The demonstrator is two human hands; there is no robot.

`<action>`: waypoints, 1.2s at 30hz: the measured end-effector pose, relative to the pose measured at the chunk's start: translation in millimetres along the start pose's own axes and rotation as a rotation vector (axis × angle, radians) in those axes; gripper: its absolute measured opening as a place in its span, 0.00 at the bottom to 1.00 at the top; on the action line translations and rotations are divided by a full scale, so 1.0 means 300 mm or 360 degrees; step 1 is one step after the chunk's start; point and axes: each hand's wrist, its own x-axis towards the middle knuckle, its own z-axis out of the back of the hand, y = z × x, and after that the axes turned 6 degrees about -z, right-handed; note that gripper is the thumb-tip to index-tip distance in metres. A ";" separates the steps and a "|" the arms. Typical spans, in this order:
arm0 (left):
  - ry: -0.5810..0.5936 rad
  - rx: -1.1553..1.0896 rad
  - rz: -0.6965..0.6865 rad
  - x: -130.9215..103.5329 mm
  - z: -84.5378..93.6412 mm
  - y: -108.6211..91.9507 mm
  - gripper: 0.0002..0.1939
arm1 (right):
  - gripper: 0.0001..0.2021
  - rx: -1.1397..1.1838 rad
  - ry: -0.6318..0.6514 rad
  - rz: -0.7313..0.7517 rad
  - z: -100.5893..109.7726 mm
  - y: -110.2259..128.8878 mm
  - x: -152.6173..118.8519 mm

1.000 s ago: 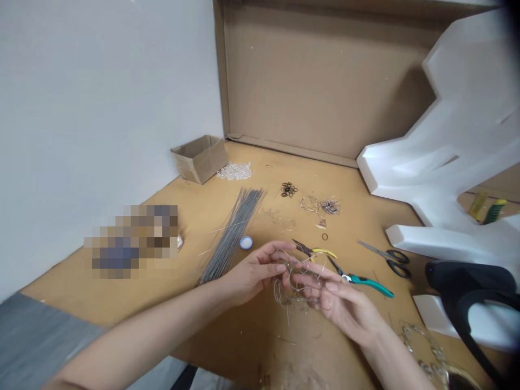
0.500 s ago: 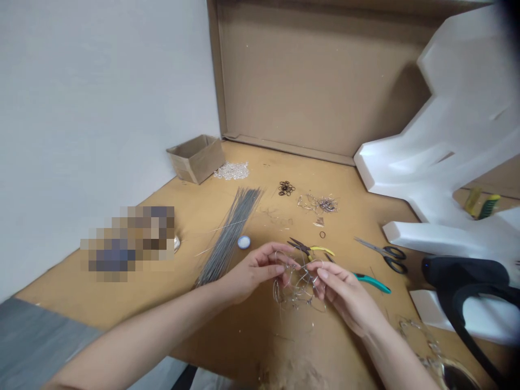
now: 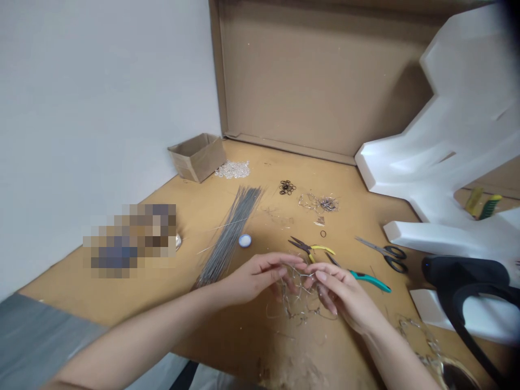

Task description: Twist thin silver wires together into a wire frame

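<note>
A tangled piece of thin silver wire (image 3: pixel 299 303) hangs between both hands above the near part of the table. My left hand (image 3: pixel 264 275) grips its upper left side, thumb and fingers bent round the strands. On the right, my right hand (image 3: pixel 337 287) pinches the wire between thumb and forefinger. The fingertips of both hands nearly meet at the top of the wire. Just beyond them lie yellow-handled pliers (image 3: pixel 311 247) and green-handled pliers (image 3: pixel 370 280), the latter partly behind my right hand.
A bundle of grey wires (image 3: pixel 231 238) and a small round white container (image 3: pixel 245 241) lie left of centre. Scissors (image 3: pixel 390 254) and white foam (image 3: pixel 422 233) are at the right. A cardboard box (image 3: pixel 198 162), clear pieces (image 3: pixel 233 169) and black rings (image 3: pixel 287 187) stand farther back.
The wire piece has turned and hangs slightly lower and wider. The fingers of both hands have shifted on it, and the left fingers reach farther right along its top.
</note>
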 end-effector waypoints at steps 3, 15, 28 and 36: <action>0.0072 0.0088 -0.0017 -0.006 -0.011 -0.004 0.16 | 0.14 -0.0085 0.0061 -0.0076 -0.009 -0.003 -0.002; 0.0138 -0.0107 -0.0162 -0.011 -0.015 0.013 0.20 | 0.15 0.0063 -0.0039 -0.0137 -0.005 -0.021 0.010; -0.0207 -0.0112 -0.0081 0.004 -0.007 0.027 0.13 | 0.14 0.0191 -0.0164 -0.0010 0.008 -0.011 0.012; 0.0068 -0.0554 -0.0014 0.001 -0.008 0.034 0.20 | 0.13 0.0575 -0.0180 0.0081 -0.002 0.011 0.016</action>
